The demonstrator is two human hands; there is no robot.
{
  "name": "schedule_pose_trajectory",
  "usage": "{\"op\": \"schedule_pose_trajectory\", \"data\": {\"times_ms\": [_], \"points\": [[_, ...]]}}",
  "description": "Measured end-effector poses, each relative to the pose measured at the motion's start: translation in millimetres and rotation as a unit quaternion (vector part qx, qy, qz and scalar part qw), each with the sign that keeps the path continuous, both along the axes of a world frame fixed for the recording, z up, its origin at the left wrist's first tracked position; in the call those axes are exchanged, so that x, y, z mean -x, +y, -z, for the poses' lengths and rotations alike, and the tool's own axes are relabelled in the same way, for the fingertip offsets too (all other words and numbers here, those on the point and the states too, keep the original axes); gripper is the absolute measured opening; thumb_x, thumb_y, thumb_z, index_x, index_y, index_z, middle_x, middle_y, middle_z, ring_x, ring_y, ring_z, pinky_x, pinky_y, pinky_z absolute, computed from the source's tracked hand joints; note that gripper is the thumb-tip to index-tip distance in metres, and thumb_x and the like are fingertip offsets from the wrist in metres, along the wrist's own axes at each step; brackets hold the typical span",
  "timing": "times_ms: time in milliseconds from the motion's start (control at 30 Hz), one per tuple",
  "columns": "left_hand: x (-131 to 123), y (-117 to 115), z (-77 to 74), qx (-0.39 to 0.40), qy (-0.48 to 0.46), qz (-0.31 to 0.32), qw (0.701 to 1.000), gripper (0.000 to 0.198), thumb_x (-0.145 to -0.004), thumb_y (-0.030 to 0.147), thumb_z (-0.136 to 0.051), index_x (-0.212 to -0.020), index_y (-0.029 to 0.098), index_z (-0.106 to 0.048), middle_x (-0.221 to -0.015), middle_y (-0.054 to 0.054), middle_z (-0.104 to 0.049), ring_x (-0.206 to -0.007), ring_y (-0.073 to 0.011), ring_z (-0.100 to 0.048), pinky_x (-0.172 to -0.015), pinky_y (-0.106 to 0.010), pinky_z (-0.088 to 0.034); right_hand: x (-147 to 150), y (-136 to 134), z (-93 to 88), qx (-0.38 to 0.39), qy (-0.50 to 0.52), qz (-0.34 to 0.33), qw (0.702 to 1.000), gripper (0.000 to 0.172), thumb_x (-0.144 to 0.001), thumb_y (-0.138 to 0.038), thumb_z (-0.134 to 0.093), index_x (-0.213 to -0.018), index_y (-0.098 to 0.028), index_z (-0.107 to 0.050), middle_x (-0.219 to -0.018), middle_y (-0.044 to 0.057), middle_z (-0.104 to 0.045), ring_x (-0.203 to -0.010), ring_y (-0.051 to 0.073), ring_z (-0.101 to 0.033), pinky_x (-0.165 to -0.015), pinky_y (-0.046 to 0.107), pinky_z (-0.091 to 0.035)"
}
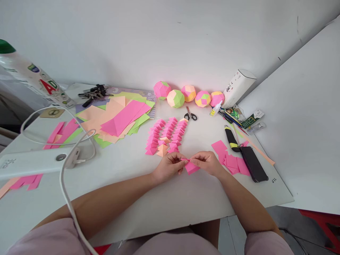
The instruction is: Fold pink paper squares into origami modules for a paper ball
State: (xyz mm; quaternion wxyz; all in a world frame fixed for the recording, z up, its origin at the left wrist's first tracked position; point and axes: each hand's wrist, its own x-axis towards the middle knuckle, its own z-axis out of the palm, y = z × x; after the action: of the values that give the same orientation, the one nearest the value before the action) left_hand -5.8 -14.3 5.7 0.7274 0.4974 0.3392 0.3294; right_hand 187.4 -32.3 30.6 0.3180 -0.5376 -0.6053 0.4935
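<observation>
Both hands pinch one pink paper piece (192,168) over the front of the white table. My left hand (171,164) is closed on its left upper edge, thumb and forefinger together. On the right upper edge, my right hand (205,162) pinches the same paper, which looks folded along the top. Just beyond my hands stand rows of folded paper units (166,136), mostly pink with a few peach ones. To the right of my right hand lie loose pink paper squares (230,162), partly overlapping.
Scissors (190,114) lie behind the rows, near several paper balls (175,98) along the wall. Paper sheets (117,118) are piled at left. A box cutter (232,139) and a black phone-like case (254,164) lie right. A white cable (63,177) crosses by a power bank (37,162).
</observation>
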Motion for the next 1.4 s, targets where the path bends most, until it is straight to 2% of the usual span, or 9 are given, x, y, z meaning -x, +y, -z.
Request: {"op": "schedule_pose_trajectory", "data": {"times_ms": [300, 533, 767, 900, 1033, 1200, 1400], "points": [[0, -1, 4.2, -0.008, 0.008, -0.002, 1.0, 0.031, -0.076, 0.045, -0.065, -0.073, 0.016, -0.055, -0.045, 0.005, -0.053, -0.04, -0.0071, -0.045, -0.044, -0.021, -0.033, -1, 0, -1.7, 0.026, 0.009, -0.005, 1.0, 0.024, -0.077, -0.038, -0.065, -0.075, -0.014, -0.069, -0.068, 0.003, -0.067, -0.059, 0.011, -0.058, -0.052, 0.022, -0.045], [0, -1, 1.8, -0.015, -0.005, 0.0, 1.0, 0.031, -0.078, 0.043, -0.062, -0.067, 0.016, -0.051, -0.044, 0.005, -0.053, -0.041, -0.0071, -0.044, -0.046, -0.021, -0.033, -2, 0, -1.5, 0.035, 0.018, -0.001, 0.999, 0.024, -0.076, -0.038, -0.066, -0.075, -0.014, -0.068, -0.069, 0.003, -0.066, -0.06, 0.011, -0.057, -0.053, 0.022, -0.044], [2, -1, -1.7, -0.009, -0.014, -0.031, 0.999, 0.026, -0.082, 0.04, -0.058, -0.073, 0.017, -0.05, -0.048, 0.006, -0.052, -0.047, -0.0076, -0.046, -0.052, -0.022, -0.037, -4, 2, -2.5, 0.032, 0.01, 0.014, 0.999, 0.025, -0.075, -0.039, -0.067, -0.074, -0.014, -0.068, -0.068, 0.002, -0.064, -0.058, 0.01, -0.054, -0.052, 0.022, -0.042], [1, -2, -1.4, -0.012, -0.005, 0.0, 1.0, 0.023, -0.077, 0.037, -0.063, -0.083, 0.017, -0.055, -0.054, 0.005, -0.053, -0.049, -0.0087, -0.049, -0.051, -0.023, -0.04, -1, 0, -1.3, 0.039, 0.013, 0.013, 0.999, 0.025, -0.075, -0.038, -0.067, -0.073, -0.014, -0.068, -0.065, 0.001, -0.061, -0.057, 0.01, -0.05, -0.052, 0.021, -0.039], [0, -3, 1.4, -0.017, 0.017, 0.021, 0.999, 0.02, -0.077, 0.035, -0.063, -0.078, 0.016, -0.057, -0.062, 0.003, -0.054, -0.049, -0.0074, -0.048, -0.047, -0.021, -0.037, 7, -3, 2.0, 0.047, 0.026, -0.005, 0.999, 0.023, -0.076, -0.037, -0.065, -0.074, -0.014, -0.066, -0.061, 0.0, -0.057, -0.053, 0.008, -0.045, -0.049, 0.021, -0.035], [0, -4, 2.2, -0.018, 0.03, 0.009, 0.999, 0.019, -0.075, 0.032, -0.063, -0.072, 0.016, -0.053, -0.055, 0.004, -0.051, -0.047, -0.0069, -0.044, -0.045, -0.02, -0.034, 11, -5, 2.8, 0.038, 0.032, -0.008, 0.999, 0.021, -0.075, -0.034, -0.064, -0.071, -0.013, -0.064, -0.056, -0.003, -0.049, -0.049, 0.007, -0.037, -0.045, 0.02, -0.029], [2, -2, 0.1, 0.006, 0.005, -0.037, 0.999, 0.022, -0.076, 0.034, -0.061, -0.067, 0.017, -0.049, -0.047, 0.006, -0.048, -0.043, -0.0071, -0.042, -0.047, -0.021, -0.034, 4, -2, 0.6, 0.032, 0.049, 0.011, 0.998, 0.018, -0.075, -0.03, -0.063, -0.068, -0.014, -0.06, -0.058, -0.003, -0.049, -0.051, 0.007, -0.039, -0.046, 0.02, -0.031]]}}
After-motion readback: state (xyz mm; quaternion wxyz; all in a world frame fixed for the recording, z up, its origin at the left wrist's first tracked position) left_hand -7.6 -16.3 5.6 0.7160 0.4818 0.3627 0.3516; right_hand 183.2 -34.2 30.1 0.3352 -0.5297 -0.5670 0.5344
